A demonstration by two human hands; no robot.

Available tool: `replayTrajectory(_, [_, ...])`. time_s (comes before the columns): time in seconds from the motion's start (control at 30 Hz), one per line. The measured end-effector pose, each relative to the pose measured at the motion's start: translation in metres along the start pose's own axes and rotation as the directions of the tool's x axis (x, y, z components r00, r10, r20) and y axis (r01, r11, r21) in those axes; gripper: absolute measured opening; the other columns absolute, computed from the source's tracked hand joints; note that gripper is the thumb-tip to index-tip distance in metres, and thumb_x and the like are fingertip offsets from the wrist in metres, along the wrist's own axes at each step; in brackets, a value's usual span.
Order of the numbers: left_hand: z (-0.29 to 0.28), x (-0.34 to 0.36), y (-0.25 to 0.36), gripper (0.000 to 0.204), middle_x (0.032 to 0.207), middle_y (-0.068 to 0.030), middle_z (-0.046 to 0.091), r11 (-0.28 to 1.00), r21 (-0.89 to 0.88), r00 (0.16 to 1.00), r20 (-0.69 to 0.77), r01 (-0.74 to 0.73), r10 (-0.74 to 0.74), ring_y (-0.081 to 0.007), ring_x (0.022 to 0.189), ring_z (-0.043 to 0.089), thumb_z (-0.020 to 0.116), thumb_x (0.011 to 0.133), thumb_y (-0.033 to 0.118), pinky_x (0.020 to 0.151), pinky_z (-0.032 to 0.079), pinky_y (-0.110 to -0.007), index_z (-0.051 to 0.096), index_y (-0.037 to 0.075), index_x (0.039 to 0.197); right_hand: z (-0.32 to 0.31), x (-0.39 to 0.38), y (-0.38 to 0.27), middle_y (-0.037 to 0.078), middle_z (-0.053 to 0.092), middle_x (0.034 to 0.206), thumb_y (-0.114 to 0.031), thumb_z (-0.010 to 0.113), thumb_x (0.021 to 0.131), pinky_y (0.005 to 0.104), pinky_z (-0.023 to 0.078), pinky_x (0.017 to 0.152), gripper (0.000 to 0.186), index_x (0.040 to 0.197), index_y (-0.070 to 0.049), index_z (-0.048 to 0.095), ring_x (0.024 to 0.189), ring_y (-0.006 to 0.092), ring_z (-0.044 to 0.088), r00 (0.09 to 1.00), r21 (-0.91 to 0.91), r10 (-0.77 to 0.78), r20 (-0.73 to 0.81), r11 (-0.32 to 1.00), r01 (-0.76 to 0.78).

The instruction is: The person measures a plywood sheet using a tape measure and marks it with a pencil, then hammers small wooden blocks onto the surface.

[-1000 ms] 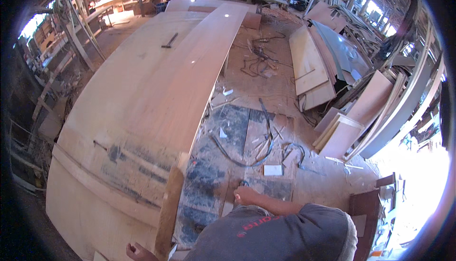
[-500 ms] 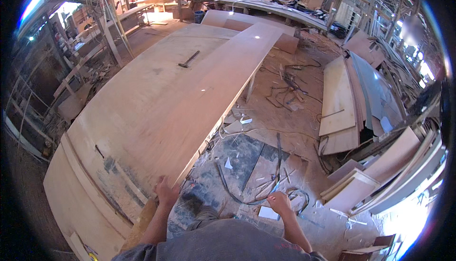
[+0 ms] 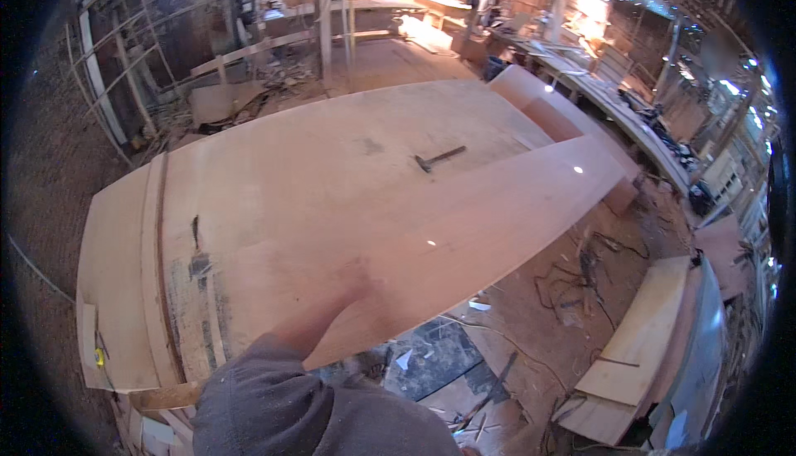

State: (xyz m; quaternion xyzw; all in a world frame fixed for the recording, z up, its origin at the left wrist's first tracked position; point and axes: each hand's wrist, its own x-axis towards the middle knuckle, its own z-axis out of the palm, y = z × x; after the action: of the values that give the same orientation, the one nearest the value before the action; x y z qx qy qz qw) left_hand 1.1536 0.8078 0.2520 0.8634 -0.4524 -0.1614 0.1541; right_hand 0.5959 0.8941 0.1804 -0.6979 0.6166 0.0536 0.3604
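Note:
My left hand (image 3: pixel 362 280) reaches over a long reddish plywood strip (image 3: pixel 506 207), near its right-hand edge. Motion smears the fingers, so whether they grip anything is unclear. The strip lies along the right side of a large, pale plywood sheet (image 3: pixel 290 174). A hammer (image 3: pixel 439 158) rests on the sheet, beyond my hand. Closer to the left end sits a small dark tool (image 3: pixel 196 232), beside dark smudges on the wood. My right hand is out of sight; at most a sliver of skin shows at the lower edge.
At the sheet's left end lies a yellow tape measure (image 3: pixel 100 356). Leaning panels (image 3: pixel 638 332) stand to the right, near tangled cords (image 3: pixel 589 274) on the dusty floor. A long workbench (image 3: pixel 597 87) runs along the back right. A person (image 3: pixel 485 2) stands far off.
The view has swung left, so the sheet sits more centrally. My left hand has moved from the strip's near end to farther along it. My right hand has dropped out of view.

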Motion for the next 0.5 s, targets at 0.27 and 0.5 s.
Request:
replayTrajectory(0.27, [0.018,0.114,-0.004,0.097,0.158,-0.0194,0.029,0.864,0.499,0.935,0.334,-0.073,-0.114,-0.0414,0.144,0.029,0.072,0.078,0.057,0.112,0.026,-0.066,0.034,0.006,0.152,-0.080,0.159,-0.075,0.022,0.066,0.090,-0.034,0.060,0.091,0.0517,0.047,0.075,0.031,0.086,-0.004,0.068,0.085,0.0410,0.062,0.989,-0.079,-0.131,0.067,0.988,0.136])
replayTrajectory(0.5, [-0.012,0.068,0.071,0.106,0.166,-0.0138,0.008,0.891,0.201,0.860,0.245,0.408,-0.449,-0.0376,0.152,0.008,0.074,0.078,0.056,0.112,0.017,-0.073,0.021,0.008,0.157,-0.196,0.363,-0.222,0.021,0.065,0.077,-0.031,0.064,0.088,0.0528,0.050,0.067,0.029,0.083,-0.003,0.067,0.075,0.0424,0.065,0.850,-0.166,-0.517,-0.102,0.851,0.498])
